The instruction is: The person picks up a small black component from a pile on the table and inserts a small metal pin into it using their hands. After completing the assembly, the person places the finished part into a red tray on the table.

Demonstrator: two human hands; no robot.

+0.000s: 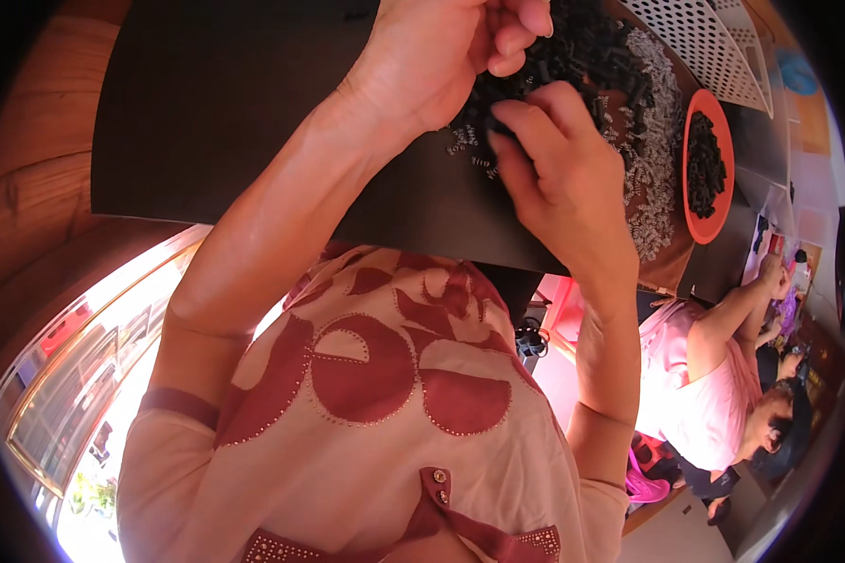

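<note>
My left hand (432, 66) is above the dark tabletop at the top of the view. Its fingers are curled in, and whatever they pinch is hidden. Just right of it, my right hand (568, 164) has thumb and forefinger closed around what looks like a small black part, mostly covered by the fingers. Beyond both hands spreads a heap of short black cylindrical parts (591, 42). Small metal coil springs (650, 202) lie in a long pile to the right, with a few more scattered beside my right fingertips.
An orange bowl (726, 192) holding more black parts stands right of the springs. Behind it is a white perforated basket (695, 38). The dark table (225, 122) extends left. At the right, a person in a pink top (695, 385) sits with arms stretched over a work surface.
</note>
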